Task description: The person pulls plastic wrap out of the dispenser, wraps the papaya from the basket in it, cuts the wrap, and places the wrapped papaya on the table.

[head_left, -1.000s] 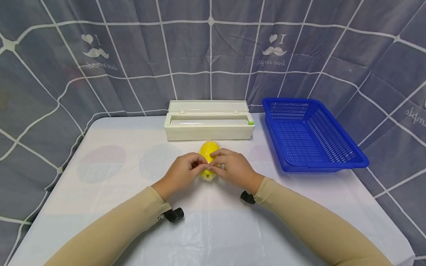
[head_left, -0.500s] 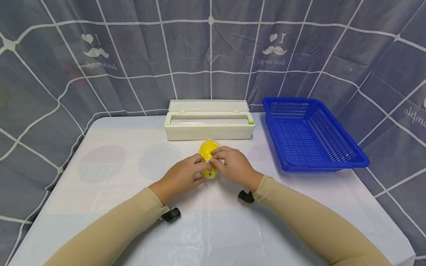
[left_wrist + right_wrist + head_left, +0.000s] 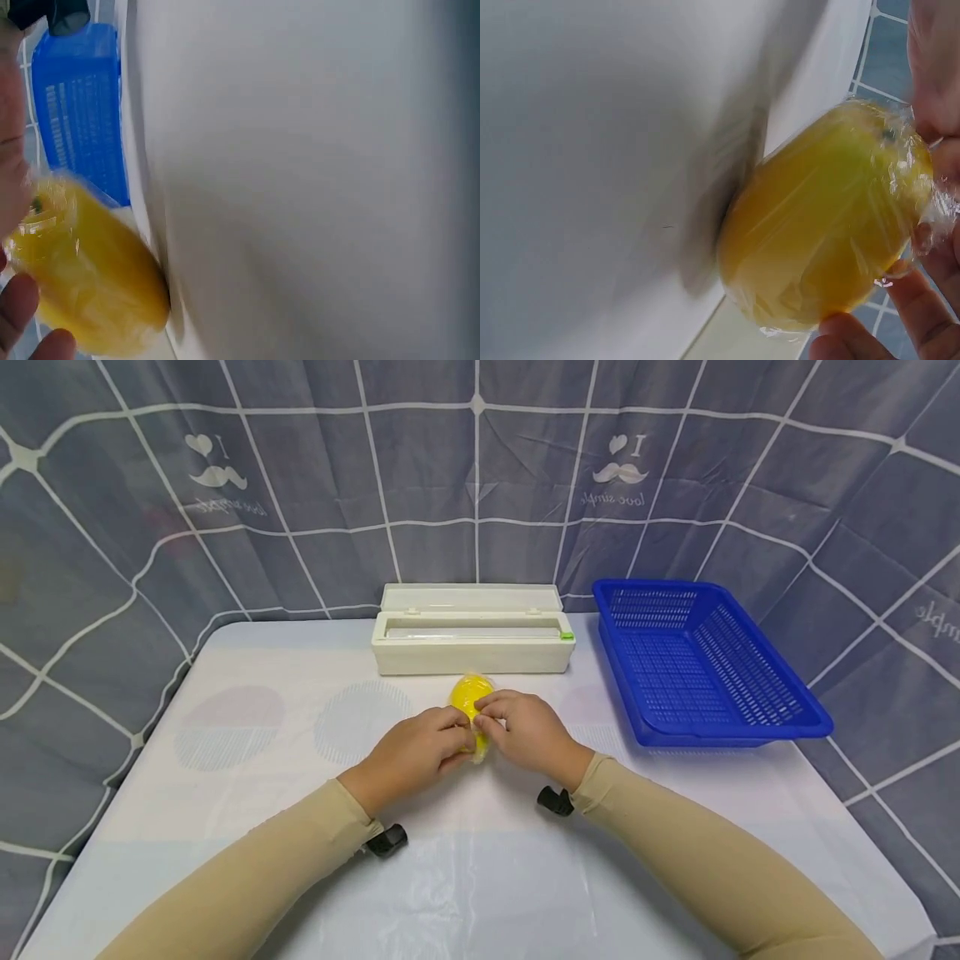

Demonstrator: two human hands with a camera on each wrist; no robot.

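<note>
A yellow oval fruit in clear cling film rests on the table, its exact kind unclear under the wrap. A dark stem spot shows through the film near one end. From the left, my left hand bends its fingers over the near part of the fruit and pinches the film there. My right hand pinches the film on the top, thumb and forefinger together. Between the hands the film bunches into a crinkled gather in the right wrist view. Both hands partly cover the fruit in the head view.
Just beyond the fruit stands a white film dispenser box, lid raised, with a roll inside and a green slider at its right end. A blue plastic basket sits at the right. A grey checked curtain surrounds the table.
My fingers were meeting over the fruit; the left hand then shifted slightly nearer and curled over its near end, hiding the dark spot. The right hand moved slightly. Box and basket stayed put.
</note>
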